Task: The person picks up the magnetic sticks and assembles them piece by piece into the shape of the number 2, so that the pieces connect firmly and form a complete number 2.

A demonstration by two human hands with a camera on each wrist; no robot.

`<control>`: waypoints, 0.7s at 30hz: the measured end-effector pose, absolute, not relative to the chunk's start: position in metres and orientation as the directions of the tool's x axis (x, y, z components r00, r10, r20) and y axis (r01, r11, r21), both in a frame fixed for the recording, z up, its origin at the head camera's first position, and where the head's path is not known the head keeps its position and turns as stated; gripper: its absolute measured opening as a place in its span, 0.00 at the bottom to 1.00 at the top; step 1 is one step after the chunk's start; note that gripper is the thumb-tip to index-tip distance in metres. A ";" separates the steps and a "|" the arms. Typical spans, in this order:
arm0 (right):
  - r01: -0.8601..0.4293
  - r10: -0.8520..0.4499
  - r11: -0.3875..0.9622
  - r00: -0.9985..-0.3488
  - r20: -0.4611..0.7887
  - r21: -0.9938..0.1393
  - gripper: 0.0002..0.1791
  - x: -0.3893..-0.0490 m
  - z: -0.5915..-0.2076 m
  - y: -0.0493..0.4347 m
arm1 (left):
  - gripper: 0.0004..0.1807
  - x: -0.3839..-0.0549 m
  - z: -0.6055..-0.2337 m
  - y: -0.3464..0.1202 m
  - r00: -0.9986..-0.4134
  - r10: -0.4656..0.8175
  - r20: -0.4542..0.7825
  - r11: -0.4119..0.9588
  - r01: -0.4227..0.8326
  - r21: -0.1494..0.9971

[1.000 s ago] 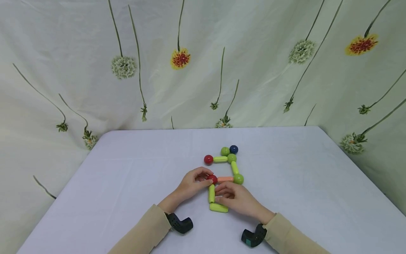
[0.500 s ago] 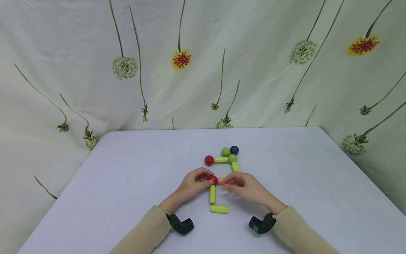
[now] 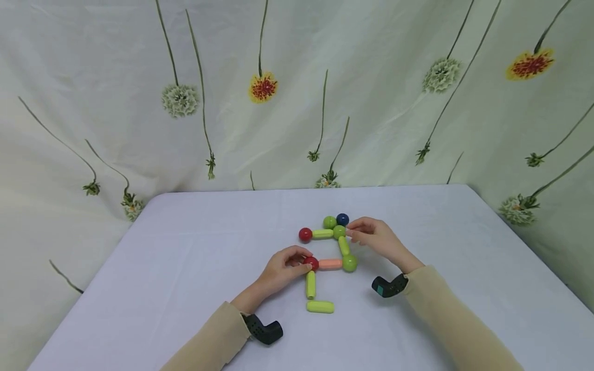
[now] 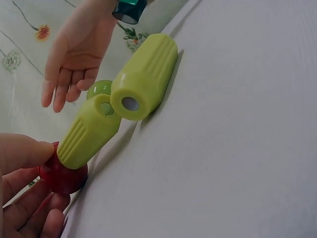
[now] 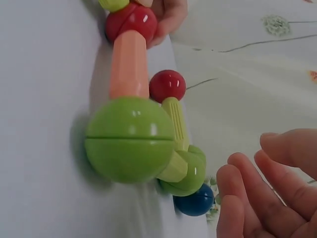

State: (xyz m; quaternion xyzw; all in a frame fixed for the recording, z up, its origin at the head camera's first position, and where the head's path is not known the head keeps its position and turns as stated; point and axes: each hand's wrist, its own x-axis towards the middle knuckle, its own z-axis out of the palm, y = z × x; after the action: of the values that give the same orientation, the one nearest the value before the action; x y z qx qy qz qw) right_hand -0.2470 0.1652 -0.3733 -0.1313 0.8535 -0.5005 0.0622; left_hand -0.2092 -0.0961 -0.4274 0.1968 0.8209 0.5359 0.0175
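Note:
My left hand (image 3: pixel 284 268) pinches a red ball (image 4: pixel 64 173) between thumb and fingers. A lime-green rod (image 3: pixel 310 285) sticks out from that ball towards me, and an orange rod (image 3: pixel 330 264) joins it to a green ball (image 3: pixel 349 263). From there another lime rod (image 3: pixel 343 246) leads back to a second green ball (image 3: pixel 340 232). Beside this one my right hand (image 3: pixel 376 238) hovers with loosely bent fingers, holding nothing in the right wrist view. A blue ball (image 5: pixel 194 200) and another green ball (image 3: pixel 330 222) cluster there. A lime rod (image 3: pixel 322 234) runs left to a second red ball (image 3: pixel 305 235).
A loose lime rod (image 3: pixel 320 307) lies on the white table (image 3: pixel 185 288) just in front of the joined pieces. A flower-printed cloth (image 3: pixel 380 103) hangs behind the far edge. Each wrist wears a black camera (image 3: pixel 265 330).
My right hand has gone from beside the near lime rod, past the orange rod, back to the far green and blue balls. My left hand has stayed on the red ball.

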 end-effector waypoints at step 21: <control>-0.003 -0.137 0.578 -0.986 -0.093 -0.816 0.24 -0.305 -0.375 0.155 | 0.14 -0.210 -0.430 -0.097 -0.915 0.348 0.206 0.346 0.329 0.879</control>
State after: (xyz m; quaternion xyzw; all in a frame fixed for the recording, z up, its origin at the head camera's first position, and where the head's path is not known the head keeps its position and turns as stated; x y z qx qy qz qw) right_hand -0.3051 0.1547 -0.3751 -0.0396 0.8854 -0.4574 0.0731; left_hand -0.2095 -0.0973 -0.4297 0.2064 0.8203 0.5333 0.0087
